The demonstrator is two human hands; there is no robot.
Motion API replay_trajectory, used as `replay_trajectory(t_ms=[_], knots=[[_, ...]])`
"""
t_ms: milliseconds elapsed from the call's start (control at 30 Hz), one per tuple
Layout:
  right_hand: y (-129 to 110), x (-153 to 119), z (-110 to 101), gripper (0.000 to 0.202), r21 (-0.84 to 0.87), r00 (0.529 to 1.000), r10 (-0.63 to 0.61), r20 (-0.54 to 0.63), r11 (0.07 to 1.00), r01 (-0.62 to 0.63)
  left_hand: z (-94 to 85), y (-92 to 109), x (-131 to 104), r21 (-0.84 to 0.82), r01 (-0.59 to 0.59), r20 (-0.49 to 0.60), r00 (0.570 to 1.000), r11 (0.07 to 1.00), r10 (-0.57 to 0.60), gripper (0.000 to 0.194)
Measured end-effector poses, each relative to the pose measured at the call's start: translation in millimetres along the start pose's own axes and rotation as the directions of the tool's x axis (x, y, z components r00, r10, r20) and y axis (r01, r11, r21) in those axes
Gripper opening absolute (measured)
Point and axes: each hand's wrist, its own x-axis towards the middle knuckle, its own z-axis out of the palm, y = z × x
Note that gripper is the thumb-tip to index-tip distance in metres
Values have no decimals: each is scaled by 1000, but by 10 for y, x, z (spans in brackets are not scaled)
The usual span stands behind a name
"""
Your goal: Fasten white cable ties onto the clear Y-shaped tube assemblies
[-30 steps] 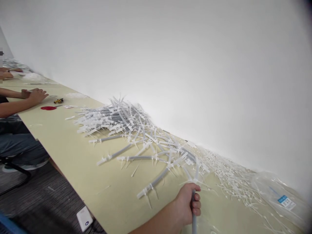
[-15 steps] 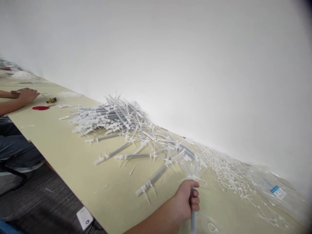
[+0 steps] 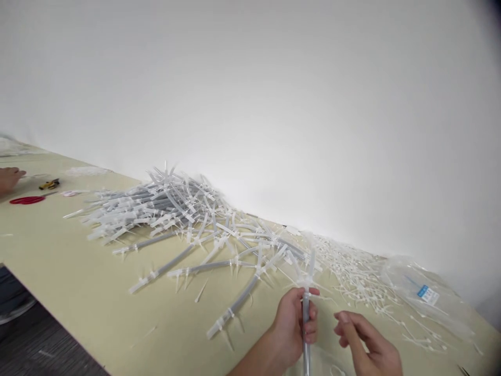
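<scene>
My left hand [image 3: 291, 324] is wrapped round a grey tube [image 3: 306, 334] held upright, just under its forked top of clear, whitish tubes bound with white ties. To its right is my right hand [image 3: 366, 339], apart from the tube, its thumb and forefinger pressed together; whether anything small is between them is hidden. Left of my hands, similar tube assemblies [image 3: 242, 297] with white ties lie spread on the table, joining a large heap [image 3: 156, 203]. Loose white cable ties [image 3: 352, 266] lie scattered behind my right hand.
A clear plastic bag [image 3: 426, 295] with a blue label lies at the right. Red scissors [image 3: 27, 200] and a yellow tool [image 3: 49, 184] are on the table [image 3: 70, 266] at the left, near another person's hand [image 3: 11, 180]. A white wall rises behind.
My right hand has come into view beside the held tube. The view has turned, shifting the heap and scissors leftward, and less of the other person shows. My left hand keeps its hold.
</scene>
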Motion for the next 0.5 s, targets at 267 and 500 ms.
replay_trajectory(t_ms=[267, 500], knots=[[129, -79, 258, 42, 242, 991, 81, 110, 965, -105, 92, -42, -41, 53, -30, 128, 991, 998, 23, 41], [284, -9, 360, 48, 604, 954, 170, 248, 742, -290, 76, -110, -29, 95, -43, 135, 990, 995, 30, 38]])
